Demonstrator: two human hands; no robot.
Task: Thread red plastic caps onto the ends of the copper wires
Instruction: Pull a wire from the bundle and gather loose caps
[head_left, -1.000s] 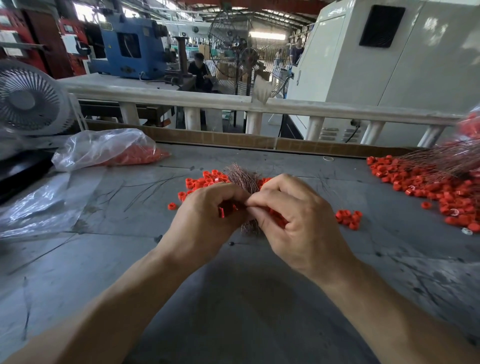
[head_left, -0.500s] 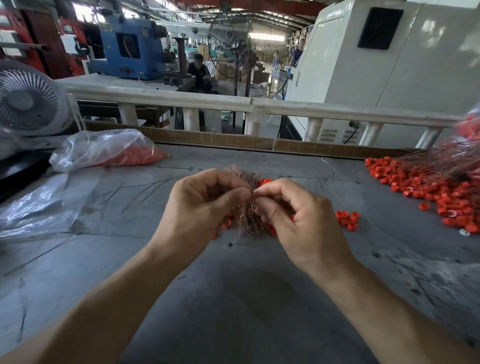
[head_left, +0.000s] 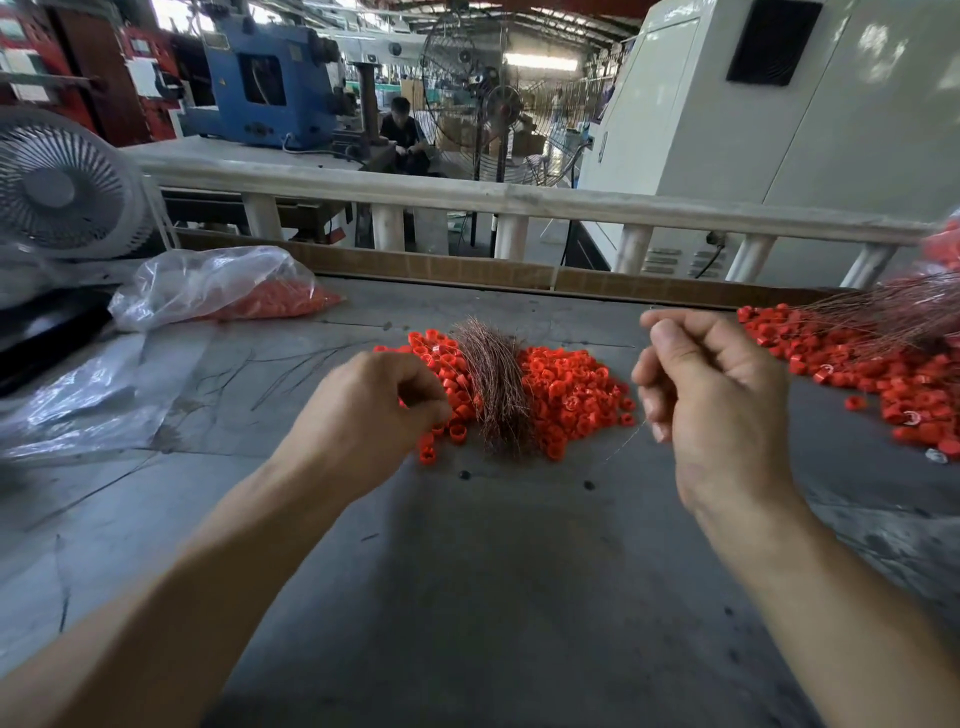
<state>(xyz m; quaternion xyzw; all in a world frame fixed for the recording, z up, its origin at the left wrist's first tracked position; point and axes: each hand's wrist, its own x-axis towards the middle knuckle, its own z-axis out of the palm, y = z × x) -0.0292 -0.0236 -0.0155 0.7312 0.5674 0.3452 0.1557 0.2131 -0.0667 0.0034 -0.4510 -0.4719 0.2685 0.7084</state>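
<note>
Two hands (head_left: 374, 410) – two heaps of red caps (head_left: 566, 395), two wire bundles (head_left: 496, 389), two fans (head_left: 57, 187), two plastic bags (head_left: 208, 286).

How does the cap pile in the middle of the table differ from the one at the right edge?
The middle pile is compact, with a curved bundle of bare copper wires lying across it. The right pile is spread looser and runs out of frame, with long, straighter wires fanned over its far side. Both are loose red caps on the grey table.
</note>
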